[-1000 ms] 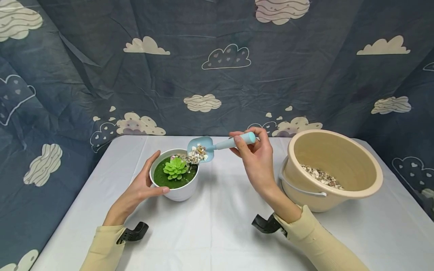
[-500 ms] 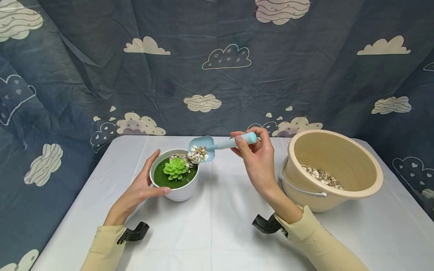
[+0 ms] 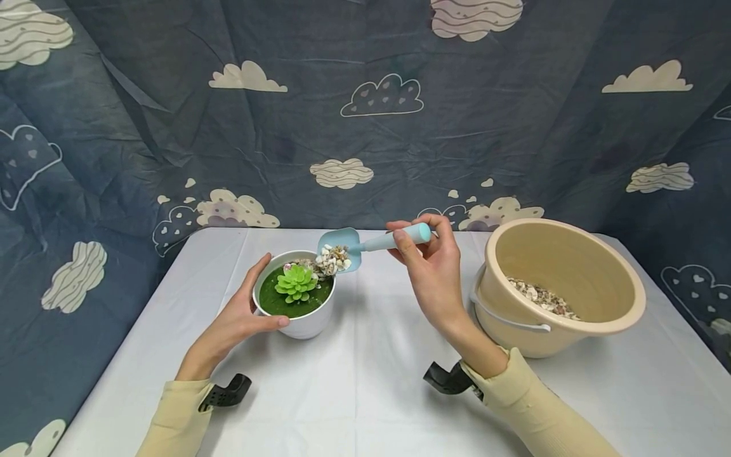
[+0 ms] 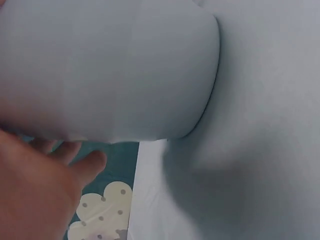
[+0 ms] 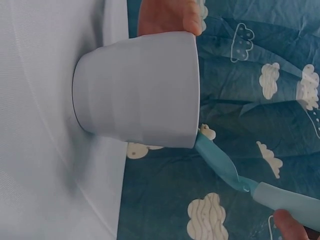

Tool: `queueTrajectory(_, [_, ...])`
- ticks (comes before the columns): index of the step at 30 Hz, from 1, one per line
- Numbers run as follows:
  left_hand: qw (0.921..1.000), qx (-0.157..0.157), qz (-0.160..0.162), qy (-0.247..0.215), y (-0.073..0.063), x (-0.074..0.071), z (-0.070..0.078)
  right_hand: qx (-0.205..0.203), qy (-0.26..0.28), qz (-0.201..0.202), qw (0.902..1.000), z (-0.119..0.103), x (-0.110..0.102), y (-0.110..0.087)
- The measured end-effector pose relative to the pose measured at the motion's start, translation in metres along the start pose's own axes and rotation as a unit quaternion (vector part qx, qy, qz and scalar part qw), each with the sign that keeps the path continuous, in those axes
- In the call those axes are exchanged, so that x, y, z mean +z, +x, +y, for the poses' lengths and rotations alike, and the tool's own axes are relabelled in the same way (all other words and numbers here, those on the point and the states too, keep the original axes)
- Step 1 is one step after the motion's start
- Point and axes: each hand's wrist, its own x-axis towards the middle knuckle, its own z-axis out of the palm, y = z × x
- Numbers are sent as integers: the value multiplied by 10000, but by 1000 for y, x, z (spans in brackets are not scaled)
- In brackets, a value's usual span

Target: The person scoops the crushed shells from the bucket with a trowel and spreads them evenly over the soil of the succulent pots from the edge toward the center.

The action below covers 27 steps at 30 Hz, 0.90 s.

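My left hand (image 3: pixel 237 324) holds a white flower pot (image 3: pixel 308 327) by its side, thumb at the front rim and fingers round the far left. A bright green succulent (image 3: pixel 296 283) sits on the pot's green surface, with small stones and shells along the back right edge. In my right hand (image 3: pixel 435 266) is a light blue garden trowel (image 3: pixel 374 244), gripped by its handle. Its blade, bearing mixed pebbles and shells (image 3: pixel 334 259), slants down to the pot's right rim. From the right wrist view, the blade tip meets the rim of the pot (image 5: pixel 145 90).
A beige bucket (image 3: pixel 599 285) with a white handle stands on the right, pebbles and shells (image 3: pixel 542 298) in its bottom. White cloth covers the table (image 3: pixel 354 381). Behind it hangs a dark blue curtain (image 3: pixel 320 139) with cloud prints.
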Motion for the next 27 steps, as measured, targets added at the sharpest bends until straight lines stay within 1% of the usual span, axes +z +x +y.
queueTrajectory(3, [9991,2,-216,-371,-3,-3,0,-1,-2,-9,10000,1,1,-1])
queueTrajectory(5, [9984,10,-294,-491,-4,-4,1,-6,-11,-17,10000,1,1,-2])
queueTrajectory(8, [9985,85,-275,-461,-4,-5,2,-33,-23,-19,10000,0,1,-2])
queueTrajectory(14, [9996,175,-81,-202,-1,-2,1,-68,-20,-19,10000,0,2,-3])
queueTrajectory(21, [10000,-41,61,-4,1,2,1,-120,-46,-13,9999,1,1,-3])
queueTrajectory(23, [10000,-51,39,-71,1,2,1,-133,-14,-1,9999,2,1,-3])
queueTrajectory(27, [9987,66,-160,-487,-1,0,-1,-136,99,39,9999,5,1,-4])
